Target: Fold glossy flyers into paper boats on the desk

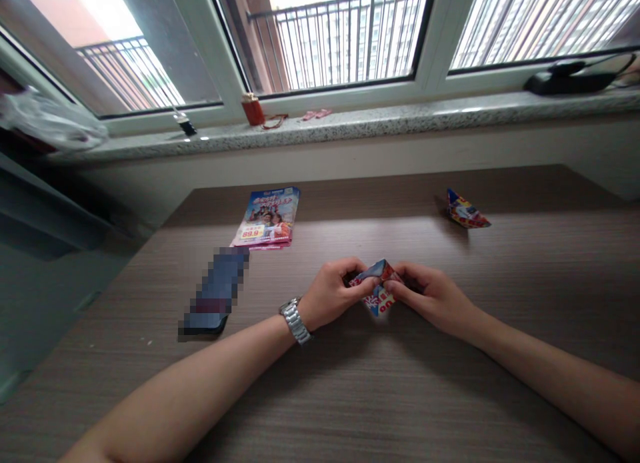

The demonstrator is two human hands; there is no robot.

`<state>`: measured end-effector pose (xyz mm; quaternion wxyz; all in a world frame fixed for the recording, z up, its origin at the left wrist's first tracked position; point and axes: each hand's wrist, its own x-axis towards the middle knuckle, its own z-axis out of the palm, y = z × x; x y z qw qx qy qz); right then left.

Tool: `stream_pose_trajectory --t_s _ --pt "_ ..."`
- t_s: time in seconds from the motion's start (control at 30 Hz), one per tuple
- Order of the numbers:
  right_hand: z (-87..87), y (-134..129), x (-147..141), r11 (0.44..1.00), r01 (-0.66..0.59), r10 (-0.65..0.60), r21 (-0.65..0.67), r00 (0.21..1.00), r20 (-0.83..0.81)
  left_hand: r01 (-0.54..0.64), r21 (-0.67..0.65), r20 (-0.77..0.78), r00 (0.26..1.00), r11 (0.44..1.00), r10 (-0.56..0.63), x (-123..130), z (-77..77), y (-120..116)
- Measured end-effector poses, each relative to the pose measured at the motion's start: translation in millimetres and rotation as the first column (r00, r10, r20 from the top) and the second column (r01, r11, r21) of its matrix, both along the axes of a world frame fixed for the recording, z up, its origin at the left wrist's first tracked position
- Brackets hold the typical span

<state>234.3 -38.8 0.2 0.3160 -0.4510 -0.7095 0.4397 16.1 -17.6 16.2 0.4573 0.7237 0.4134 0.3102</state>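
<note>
Between my two hands, just above the table, is a small folded paper piece (379, 296) in blue, red and white print with a pointed lower corner. My left hand (336, 288), with a metal watch (296, 320) at its wrist, pinches its left side, thumb on the near face. On the right side my right hand (430, 293) grips it the same way. Fingers behind the paper are partly hidden. Farther back on the right stands a folded paper boat (466, 212) of similar colourful print, apart from both hands.
A stack of printed flyers (270, 216) lies at the back left of the brown table (350, 396). Nearer is a blurred-out phone (215, 293). A granite windowsill (380, 122) behind carries a red lighter-like item (253, 109) and a black object (570, 78).
</note>
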Motion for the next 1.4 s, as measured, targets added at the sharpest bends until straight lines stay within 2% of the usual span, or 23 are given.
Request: stream_pose_trajectory --t_s 0.27,0.4,0.73,1.03,1.4 --pt "-0.6 4.0 1.0 0.995 -0.013 0.006 -0.099 0.998 -0.064 -0.032 -0.013 0.008 0.999 0.999 0.032 -4.2 0.4 1.6" --pt "-1.3 3.9 2.1 0.994 -0.044 0.035 -0.102 0.996 -0.085 -0.032 -0.017 0.025 0.999 0.999 0.032 -4.0 2.7 0.9" --pt "-2.7 3.8 3.8 0.994 -0.034 0.025 -0.102 0.996 -0.088 -0.014 -0.034 0.036 0.999 0.999 0.015 -3.4 2.0 1.2" --pt "-1.7 6.2 4.7 0.98 -0.024 0.002 -0.196 0.994 -0.108 -0.03 -0.033 0.028 0.999 0.999 0.031 -5.7 0.0 2.4" --pt "-0.9 6.3 7.4 0.993 -0.004 -0.003 -0.115 0.998 -0.058 -0.018 -0.056 0.053 0.998 0.998 0.021 -7.5 -0.2 3.5"
